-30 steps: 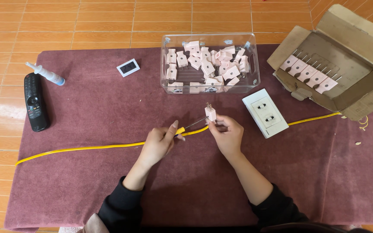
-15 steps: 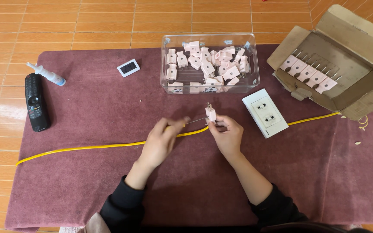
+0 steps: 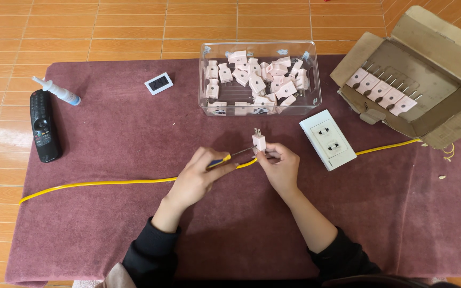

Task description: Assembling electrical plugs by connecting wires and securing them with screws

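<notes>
- While the right hand [image 3: 279, 166] pinches a pale pink plug [image 3: 259, 141] upright, prongs up, its fingers are closed around the plug's lower body, above the maroon cloth [image 3: 108, 133].
- The left hand [image 3: 198, 176] has its fingers clamped on a screwdriver [image 3: 230, 157] (blue and yellow handle), the tip meeting the plug's side.
- A yellow cable [image 3: 108, 183] runs across the cloth beneath both hands.
- Just right of the plug lies a white double socket [image 3: 327, 139].
- Behind it, a clear bin [image 3: 207, 107] holds more pink plugs; an open cardboard box [image 3: 428, 69] holds a row.
- Far left: a black remote [image 3: 42, 125] and a small tube [image 3: 57, 91].
</notes>
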